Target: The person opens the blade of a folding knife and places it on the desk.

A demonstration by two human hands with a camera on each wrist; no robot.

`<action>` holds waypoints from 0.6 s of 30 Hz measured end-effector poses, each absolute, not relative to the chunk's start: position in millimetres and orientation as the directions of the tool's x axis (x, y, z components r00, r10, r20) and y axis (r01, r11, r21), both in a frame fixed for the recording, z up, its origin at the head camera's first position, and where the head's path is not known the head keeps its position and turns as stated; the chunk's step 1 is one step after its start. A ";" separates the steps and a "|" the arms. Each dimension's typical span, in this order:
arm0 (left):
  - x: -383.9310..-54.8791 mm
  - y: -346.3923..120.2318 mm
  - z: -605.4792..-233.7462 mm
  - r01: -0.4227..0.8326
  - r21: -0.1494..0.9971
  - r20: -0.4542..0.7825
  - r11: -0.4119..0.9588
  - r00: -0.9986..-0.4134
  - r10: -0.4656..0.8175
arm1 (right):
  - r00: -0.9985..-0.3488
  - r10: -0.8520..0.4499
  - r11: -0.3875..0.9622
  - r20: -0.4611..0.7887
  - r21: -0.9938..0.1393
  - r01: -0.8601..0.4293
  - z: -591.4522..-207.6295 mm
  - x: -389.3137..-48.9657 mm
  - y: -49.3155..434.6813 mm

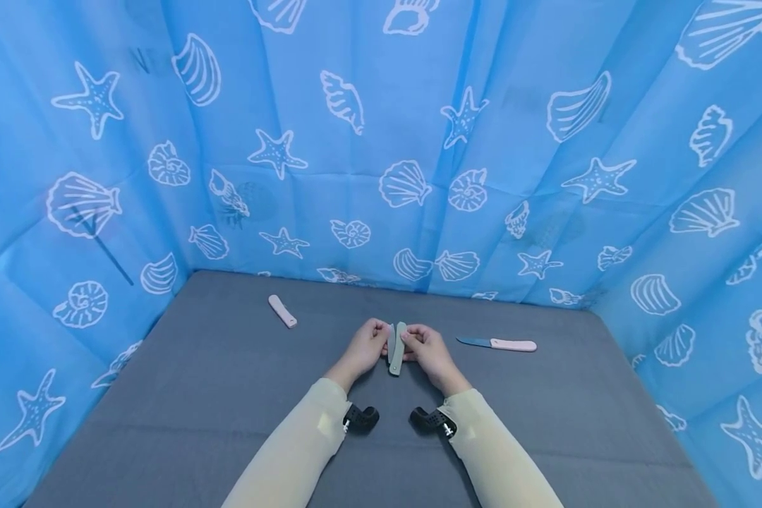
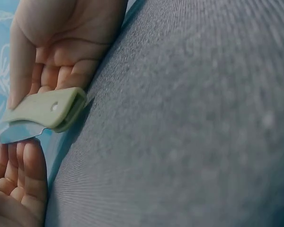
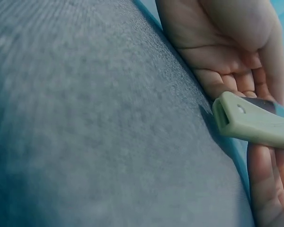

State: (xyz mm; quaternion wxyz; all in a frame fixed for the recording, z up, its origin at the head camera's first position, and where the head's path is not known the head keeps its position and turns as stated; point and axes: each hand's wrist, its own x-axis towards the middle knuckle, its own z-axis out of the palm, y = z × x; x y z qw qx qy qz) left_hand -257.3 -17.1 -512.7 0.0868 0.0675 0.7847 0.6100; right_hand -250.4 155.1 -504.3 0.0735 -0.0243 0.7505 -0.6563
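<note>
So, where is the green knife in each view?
Head: green knife just right of centre, in the lower half.
Left wrist: green knife near the left edge, about mid-height.
Right wrist: green knife at the right edge, about mid-height.
Shared landmark: the grey cloth, seen in all three.

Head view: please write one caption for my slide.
Left hand holds the blade, right hand the handle, of a partly open green folding knife.

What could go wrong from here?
The left hand pinches the partly unfolded blade, so a slip might nick a finger. If the right hand loses its grip on the green handle, the blade might swing round. The open pink-handled knife lies to the right, so a careless sideways move could brush its bare edge.
</note>
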 end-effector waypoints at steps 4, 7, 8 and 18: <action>-256.2 -17.1 -512.0 0.012 0.971 -0.039 0.240 -0.978 0.206 | -0.989 -0.121 0.129 -0.081 -0.989 0.065 -504.3 -250.2 154.9; -255.6 -17.4 -511.7 0.013 0.970 -0.038 0.242 -0.978 0.207 | -0.990 -0.119 0.135 -0.079 -0.989 0.063 -505.3 -249.9 155.2; -255.6 -17.3 -511.0 0.011 0.969 -0.041 0.245 -0.978 0.206 | -0.990 -0.120 0.135 -0.080 -0.989 0.063 -505.4 -250.0 155.5; -256.1 -14.8 -509.6 -0.036 0.967 -0.070 0.252 -0.989 0.128 | -0.991 -0.092 0.076 -0.095 -0.993 0.088 -505.5 -250.7 155.3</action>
